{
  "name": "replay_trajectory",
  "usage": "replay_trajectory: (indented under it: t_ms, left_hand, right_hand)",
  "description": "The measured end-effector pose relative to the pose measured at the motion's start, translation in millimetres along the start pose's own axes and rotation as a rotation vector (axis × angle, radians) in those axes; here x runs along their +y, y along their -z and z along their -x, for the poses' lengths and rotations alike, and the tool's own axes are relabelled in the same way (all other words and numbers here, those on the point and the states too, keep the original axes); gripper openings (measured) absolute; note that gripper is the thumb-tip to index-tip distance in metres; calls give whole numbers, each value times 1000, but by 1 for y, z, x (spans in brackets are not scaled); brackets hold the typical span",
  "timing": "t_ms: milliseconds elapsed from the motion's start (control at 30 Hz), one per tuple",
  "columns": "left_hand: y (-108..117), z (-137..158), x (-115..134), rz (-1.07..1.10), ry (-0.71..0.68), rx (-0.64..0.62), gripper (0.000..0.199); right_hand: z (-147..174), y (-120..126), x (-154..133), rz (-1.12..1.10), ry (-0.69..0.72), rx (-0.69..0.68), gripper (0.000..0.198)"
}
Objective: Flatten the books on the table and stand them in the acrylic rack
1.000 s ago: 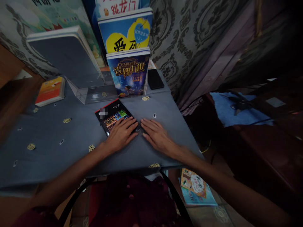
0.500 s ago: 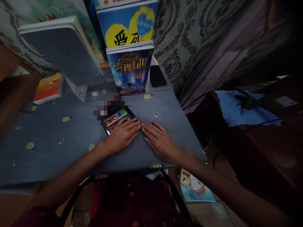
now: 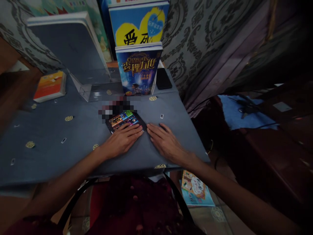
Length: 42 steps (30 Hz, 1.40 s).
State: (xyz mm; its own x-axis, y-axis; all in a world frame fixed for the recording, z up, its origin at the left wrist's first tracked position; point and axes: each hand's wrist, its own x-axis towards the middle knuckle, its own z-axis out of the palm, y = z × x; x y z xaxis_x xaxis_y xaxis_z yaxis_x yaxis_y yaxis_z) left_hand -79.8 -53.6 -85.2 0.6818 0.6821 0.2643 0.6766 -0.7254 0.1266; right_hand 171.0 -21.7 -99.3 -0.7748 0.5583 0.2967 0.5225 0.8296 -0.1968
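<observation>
Barely parted since, my left hand [image 3: 123, 137] and right hand [image 3: 164, 138] lie flat; sideways pressure could skid the glossy black rectangular case [image 3: 121, 119] beneath the left.

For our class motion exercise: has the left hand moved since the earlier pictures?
Yes: the left hand has drawn back slightly, toward the yellow tablecloth print at the near edge.
</observation>
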Motion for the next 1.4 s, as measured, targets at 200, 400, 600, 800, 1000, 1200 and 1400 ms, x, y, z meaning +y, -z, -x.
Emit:
replay_trajectory:
  t_ms: [200, 400, 600, 800, 1000, 1200, 1400]
  left_hand:
    - [7, 27, 11, -27, 24, 14, 42]
    - [16, 57, 19, -54, 31, 67, 49]
    - [22, 87, 28, -60, 99, 113, 54]
    - [23, 97, 31, -32, 112, 135, 48]
    - [25, 94, 31, -55, 104, 146, 35]
    - [25, 93, 32, -59, 106, 156, 40]
    - [23, 94, 32, -28, 119, 146, 44]
  right_hand:
    - [0, 0, 0, 15, 1, 2, 43]
    - [0, -1, -2, 8, -6, -3, 45]
    - [2, -3, -1, -28, -27, 15, 45]
    - [-11, -9, -43, -127, -3, 15, 49]
    - [-33, -16, -96, -227, 188, -154, 64]
    - [-28, -17, -86, -191, 196, -209, 69]
    - [-12, -14, -57, -144, 118, -141, 72]
